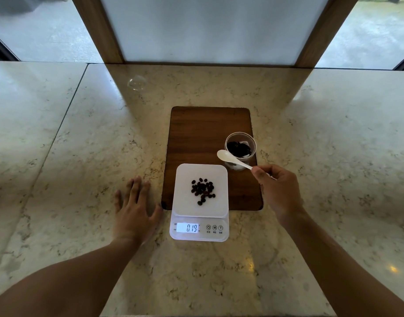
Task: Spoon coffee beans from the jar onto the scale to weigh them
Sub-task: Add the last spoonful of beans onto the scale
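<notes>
A white digital scale [181,175] sits at the near end of a dark wooden board [196,133], its display reading 0.19. Several dark coffee beans [202,191] lie in a loose pile on its platform. A clear jar [240,147] with beans inside stands at the board's right edge. My right hand [276,188] pinches the handle of a white spoon [223,155], whose empty bowl hovers just left of the jar. My left hand [133,207] rests flat on the counter, fingers spread, left of the scale.
The marble counter [82,133] runs wide on both sides. A wood-framed white panel [210,30] stands at the back edge, with windows either side. A small clear round object [137,83] lies at the back left.
</notes>
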{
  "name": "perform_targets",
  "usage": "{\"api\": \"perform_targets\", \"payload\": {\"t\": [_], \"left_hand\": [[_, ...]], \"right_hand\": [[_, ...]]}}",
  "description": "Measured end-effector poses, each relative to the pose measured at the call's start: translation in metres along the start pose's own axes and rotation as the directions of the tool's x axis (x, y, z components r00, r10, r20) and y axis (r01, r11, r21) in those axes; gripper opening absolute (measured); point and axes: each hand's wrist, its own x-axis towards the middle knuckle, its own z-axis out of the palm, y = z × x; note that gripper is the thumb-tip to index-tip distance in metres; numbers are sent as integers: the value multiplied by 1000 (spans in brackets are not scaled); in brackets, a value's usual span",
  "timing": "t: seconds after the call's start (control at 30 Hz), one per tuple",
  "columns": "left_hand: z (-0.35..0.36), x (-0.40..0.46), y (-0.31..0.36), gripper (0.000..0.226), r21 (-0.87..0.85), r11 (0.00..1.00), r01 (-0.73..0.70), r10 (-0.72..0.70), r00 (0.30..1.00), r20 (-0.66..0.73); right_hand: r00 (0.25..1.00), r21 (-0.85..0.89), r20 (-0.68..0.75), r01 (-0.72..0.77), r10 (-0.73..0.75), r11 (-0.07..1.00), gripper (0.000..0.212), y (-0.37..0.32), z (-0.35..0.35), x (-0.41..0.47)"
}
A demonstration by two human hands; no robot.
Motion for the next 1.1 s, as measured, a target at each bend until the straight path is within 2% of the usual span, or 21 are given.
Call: {"api": "perform_targets", "payload": {"t": [0.13, 0.27, 0.47, 0.6, 0.73, 0.97, 1.1], "left_hand": [[1, 0, -1, 83, 2, 1000, 5, -5, 1000, 1], [2, 0, -1, 83, 11, 1000, 3, -3, 1000, -10], [4, 1, -1, 82, -14, 1000, 2, -2, 1000, -24], [8, 2, -3, 82, -18, 1000, 1, -2, 999, -33], [9, 2, -5, 81, -17, 1000, -2, 1, 999, -42], [11, 2, -6, 82, -8, 1000, -8, 7, 999, -35], [11, 2, -6, 81, -8, 1000, 3, -3, 999, -35]], "right_hand": [[999, 43, -3, -39, 39, 998, 13, 3, -6, 0], [988, 69, -24, -153, 155, 986, 10, 17, -11, -11], [955, 57, -177, -230, 237, 971, 11, 61, -12, -44], [963, -102, -208, -198, 174, 975, 9, 78, -5, -62], [975, -243, -180, -173, 131, 955, 7, 81, 6, -69], [989, -377, -104, -139, 108, 916, 6, 83, 17, -73], [995, -467, -80, -94, 64, 879, 12, 81, 17, -69]]}}
